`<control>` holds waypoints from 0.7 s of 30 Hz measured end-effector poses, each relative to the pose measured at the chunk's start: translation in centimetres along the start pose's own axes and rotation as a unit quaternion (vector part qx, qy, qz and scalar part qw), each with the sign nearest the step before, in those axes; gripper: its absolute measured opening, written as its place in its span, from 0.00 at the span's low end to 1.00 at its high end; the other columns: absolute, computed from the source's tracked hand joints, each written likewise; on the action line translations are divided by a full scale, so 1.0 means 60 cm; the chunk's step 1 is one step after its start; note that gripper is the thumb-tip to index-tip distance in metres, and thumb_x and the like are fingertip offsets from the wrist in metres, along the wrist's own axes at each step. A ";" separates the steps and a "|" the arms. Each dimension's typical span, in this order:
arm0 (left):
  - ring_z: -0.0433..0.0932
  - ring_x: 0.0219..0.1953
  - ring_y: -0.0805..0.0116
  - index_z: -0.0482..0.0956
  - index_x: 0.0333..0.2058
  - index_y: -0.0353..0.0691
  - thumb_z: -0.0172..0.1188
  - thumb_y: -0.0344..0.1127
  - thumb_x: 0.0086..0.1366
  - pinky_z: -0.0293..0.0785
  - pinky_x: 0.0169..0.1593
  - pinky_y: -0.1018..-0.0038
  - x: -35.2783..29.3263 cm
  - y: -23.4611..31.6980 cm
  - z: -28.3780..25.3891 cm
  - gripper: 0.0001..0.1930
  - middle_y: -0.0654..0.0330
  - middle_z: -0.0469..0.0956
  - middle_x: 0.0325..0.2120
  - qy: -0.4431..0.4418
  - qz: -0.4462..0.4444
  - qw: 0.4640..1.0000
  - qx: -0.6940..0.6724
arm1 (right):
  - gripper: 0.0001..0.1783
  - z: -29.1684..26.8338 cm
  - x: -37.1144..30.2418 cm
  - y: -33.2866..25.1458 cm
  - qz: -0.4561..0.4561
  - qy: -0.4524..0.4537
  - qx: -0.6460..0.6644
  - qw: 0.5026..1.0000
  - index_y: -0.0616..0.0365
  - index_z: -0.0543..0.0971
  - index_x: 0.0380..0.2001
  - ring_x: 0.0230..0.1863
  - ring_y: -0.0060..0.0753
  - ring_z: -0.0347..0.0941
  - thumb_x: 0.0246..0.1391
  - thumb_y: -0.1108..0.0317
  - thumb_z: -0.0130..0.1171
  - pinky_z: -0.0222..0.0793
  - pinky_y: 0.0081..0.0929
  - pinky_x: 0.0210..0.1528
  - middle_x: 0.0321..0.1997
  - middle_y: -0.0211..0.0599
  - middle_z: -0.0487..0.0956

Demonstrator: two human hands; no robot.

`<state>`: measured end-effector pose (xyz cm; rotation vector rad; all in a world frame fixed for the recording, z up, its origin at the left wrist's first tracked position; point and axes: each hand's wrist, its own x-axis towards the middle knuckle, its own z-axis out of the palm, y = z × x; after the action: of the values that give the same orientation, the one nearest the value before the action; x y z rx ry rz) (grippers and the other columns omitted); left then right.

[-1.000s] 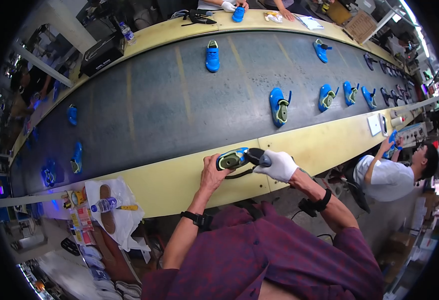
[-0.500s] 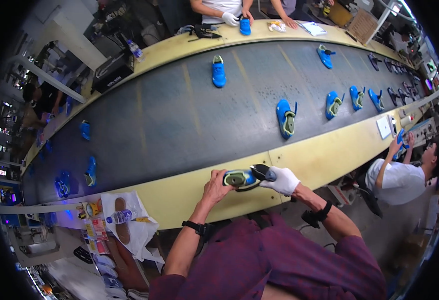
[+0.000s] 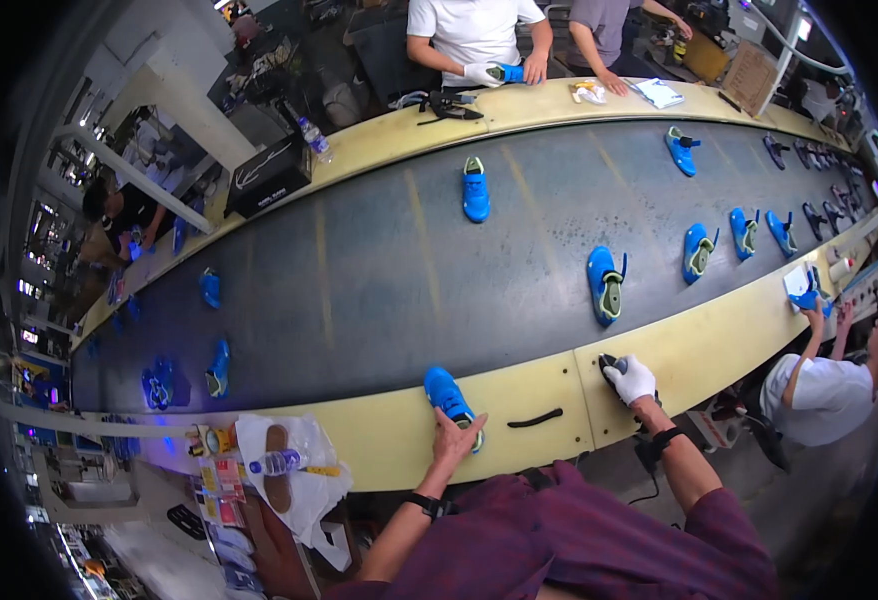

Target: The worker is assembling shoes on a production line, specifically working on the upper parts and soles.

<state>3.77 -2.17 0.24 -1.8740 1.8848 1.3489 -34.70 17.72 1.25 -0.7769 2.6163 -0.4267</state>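
My bare left hand (image 3: 450,440) grips a blue sneaker (image 3: 443,388) by its heel end, fingers and thumb on either side. The sneaker's toe points away from me, over the border between the cream tabletop (image 3: 504,392) and the dark conveyor belt (image 3: 379,300). To the right, my right hand (image 3: 634,381), in a white glove, is closed around a dark hand tool (image 3: 610,366) low over the tabletop. The glove hides much of that tool, so its kind is unclear. Between my hands lies a slightly curved black strip (image 3: 535,418).
Several blue shoes, including one sneaker (image 3: 475,192), are spread along the belt. At left, a plastic bottle (image 3: 276,462) and insoles lie on white plastic. Across the belt a person (image 3: 464,35) holds a blue shoe; another person (image 3: 827,370) works at my right.
My hands have moved apart. The left carried the sneaker toward the belt and turned its toe away; the right took the dark tool to the right. The black strip now lies on the tabletop.
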 end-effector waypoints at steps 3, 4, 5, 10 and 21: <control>0.64 0.73 0.36 0.44 0.77 0.26 0.72 0.67 0.58 0.66 0.73 0.51 0.021 -0.014 0.029 0.66 0.33 0.59 0.74 0.048 0.002 0.999 0.010 | 0.28 -0.014 -0.010 -0.020 0.041 0.009 -0.007 0.999 0.54 0.83 0.47 0.49 0.56 0.85 0.57 0.41 0.70 0.78 0.47 0.53 0.44 0.50 0.88; 0.68 0.70 0.39 0.47 0.76 0.28 0.73 0.62 0.59 0.67 0.71 0.52 0.056 -0.054 0.039 0.62 0.36 0.63 0.71 0.081 0.048 0.995 -0.042 | 0.28 -0.020 -0.008 -0.034 0.029 0.004 -0.009 1.000 0.54 0.83 0.46 0.48 0.55 0.85 0.57 0.41 0.70 0.78 0.47 0.53 0.44 0.49 0.88; 0.72 0.68 0.43 0.50 0.75 0.30 0.75 0.58 0.60 0.69 0.70 0.53 0.084 -0.075 0.045 0.58 0.38 0.68 0.68 0.103 0.101 0.985 -0.090 | 0.27 -0.026 -0.009 -0.036 0.027 0.003 -0.011 1.000 0.53 0.84 0.44 0.47 0.54 0.85 0.57 0.41 0.70 0.79 0.46 0.52 0.43 0.48 0.88; 0.80 0.54 0.60 0.60 0.70 0.38 0.75 0.43 0.63 0.82 0.55 0.65 0.173 -0.041 -0.105 0.43 0.53 0.75 0.57 -0.097 0.079 0.908 -0.399 | 0.28 -0.032 -0.012 -0.014 0.046 0.001 0.030 0.998 0.53 0.85 0.47 0.49 0.54 0.85 0.57 0.40 0.69 0.79 0.45 0.53 0.45 0.48 0.88; 0.62 0.75 0.42 0.50 0.77 0.31 0.70 0.34 0.60 0.57 0.78 0.54 0.452 -0.051 -0.200 0.51 0.38 0.60 0.74 0.151 0.146 0.977 -0.048 | 0.29 -0.062 -0.007 -0.028 0.044 -0.008 0.027 0.999 0.53 0.84 0.42 0.44 0.58 0.85 0.59 0.37 0.65 0.80 0.50 0.49 0.40 0.53 0.87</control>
<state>6.49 -29.08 -12.32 -2.0050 2.3637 1.3147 -35.21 17.25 5.27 -0.6420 2.6013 -0.4633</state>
